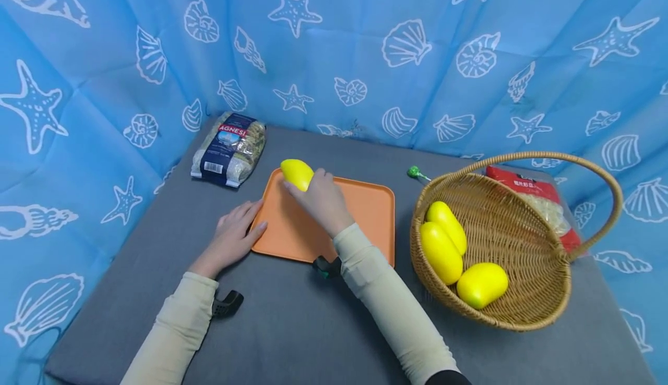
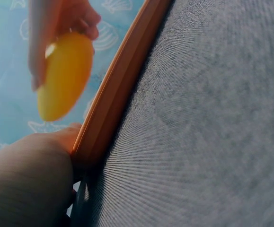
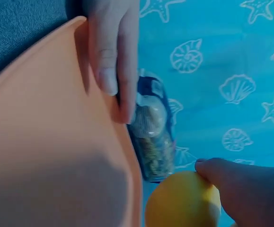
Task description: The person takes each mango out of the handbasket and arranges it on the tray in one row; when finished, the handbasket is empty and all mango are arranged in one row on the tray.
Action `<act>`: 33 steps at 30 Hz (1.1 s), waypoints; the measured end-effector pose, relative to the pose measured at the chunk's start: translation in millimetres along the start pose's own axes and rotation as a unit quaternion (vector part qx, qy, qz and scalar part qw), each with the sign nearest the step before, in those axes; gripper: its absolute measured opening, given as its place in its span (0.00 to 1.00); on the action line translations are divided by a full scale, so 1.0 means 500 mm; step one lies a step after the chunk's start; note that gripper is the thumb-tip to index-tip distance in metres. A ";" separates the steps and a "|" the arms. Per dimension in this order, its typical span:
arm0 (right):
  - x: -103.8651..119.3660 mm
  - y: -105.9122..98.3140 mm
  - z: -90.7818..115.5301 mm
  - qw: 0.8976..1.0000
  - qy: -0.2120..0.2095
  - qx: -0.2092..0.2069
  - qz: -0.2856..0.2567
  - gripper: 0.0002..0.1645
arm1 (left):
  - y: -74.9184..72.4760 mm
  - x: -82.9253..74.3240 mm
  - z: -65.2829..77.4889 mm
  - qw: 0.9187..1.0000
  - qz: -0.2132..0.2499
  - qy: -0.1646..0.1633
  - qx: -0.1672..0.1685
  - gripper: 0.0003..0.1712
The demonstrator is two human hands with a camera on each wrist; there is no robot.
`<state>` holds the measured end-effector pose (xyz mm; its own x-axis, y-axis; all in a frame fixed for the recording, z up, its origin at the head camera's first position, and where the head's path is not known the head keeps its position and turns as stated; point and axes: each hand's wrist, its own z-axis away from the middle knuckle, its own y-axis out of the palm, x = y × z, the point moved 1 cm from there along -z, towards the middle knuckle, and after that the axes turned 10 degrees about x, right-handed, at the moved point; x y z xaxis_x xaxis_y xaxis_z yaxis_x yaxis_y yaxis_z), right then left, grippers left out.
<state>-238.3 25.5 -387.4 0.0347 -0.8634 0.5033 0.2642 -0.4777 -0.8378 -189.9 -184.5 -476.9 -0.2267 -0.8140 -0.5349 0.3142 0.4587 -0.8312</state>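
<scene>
A yellow mango (image 1: 296,173) is held up by my right hand (image 1: 325,204) over the left half of an orange tray (image 1: 365,217). In the left wrist view the mango (image 2: 66,78) hangs above the tray's rim, gripped between thumb and fingers. My left hand (image 1: 233,235) holds the tray's left edge. Its thumb lies over the rim and its fingers run along the outside, as the right wrist view shows of the left hand (image 3: 113,56). The tray lies flat on the grey tabletop.
A wicker basket (image 1: 522,246) with a tall handle stands tilted at the right, holding several mangoes (image 1: 482,285). Behind it lies a red package (image 1: 527,186). A green lollipop (image 1: 414,171) is beside the basket. An Agnesi pasta bag (image 1: 229,150) lies back left, before a blue curtain (image 1: 334,43).
</scene>
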 end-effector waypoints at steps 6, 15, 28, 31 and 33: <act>-0.002 0.031 -0.032 0.999 0.015 0.031 0.003 0.48 | 0.007 -0.002 0.001 1.000 -0.005 0.008 0.001 0.38; -0.009 0.054 -0.040 0.999 -0.005 0.017 0.029 0.50 | 0.011 -0.005 0.002 1.000 -0.002 0.014 0.001 0.37; 0.015 0.067 -0.022 0.996 -0.055 0.051 0.051 0.43 | 0.003 -0.003 0.004 1.000 0.001 0.004 -0.002 0.38; 0.023 0.064 -0.014 0.994 -0.058 0.067 0.056 0.43 | 0.001 -0.003 0.002 1.000 -0.001 0.002 0.000 0.38; 0.027 0.063 -0.010 0.994 -0.060 0.077 0.058 0.43 | 0.000 -0.002 0.001 1.000 -0.003 -0.002 0.001 0.38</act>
<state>-234.2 -2.0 -408.0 0.1853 -0.8811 0.4352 0.3956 -0.3385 -0.8538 -189.0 -183.9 -476.2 -0.2244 -0.8183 -0.5292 0.3148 0.4530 -0.8341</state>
